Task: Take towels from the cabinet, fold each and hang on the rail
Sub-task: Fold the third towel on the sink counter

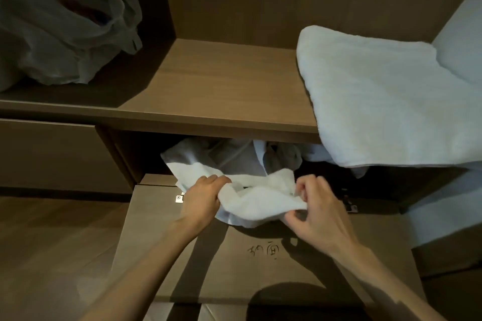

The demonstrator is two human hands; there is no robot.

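Observation:
A crumpled white towel (258,198) spills out of the low cabinet compartment onto the flap door (208,268) that lies folded down in front. My left hand (202,197) grips its left end. My right hand (317,206) pinches the towel's right edge between thumb and fingers. More white cloth (232,156) lies bunched in the dark compartment behind. A large folded white towel (378,101) rests on the shelf at right and overhangs its front edge.
The wooden shelf (208,91) runs across the middle of the view. A translucent plastic bag (60,28) sits on it at far left. A closed drawer front (52,154) is lower left. Wooden floor (52,255) shows at bottom left. The flap bears handwritten marks (263,251).

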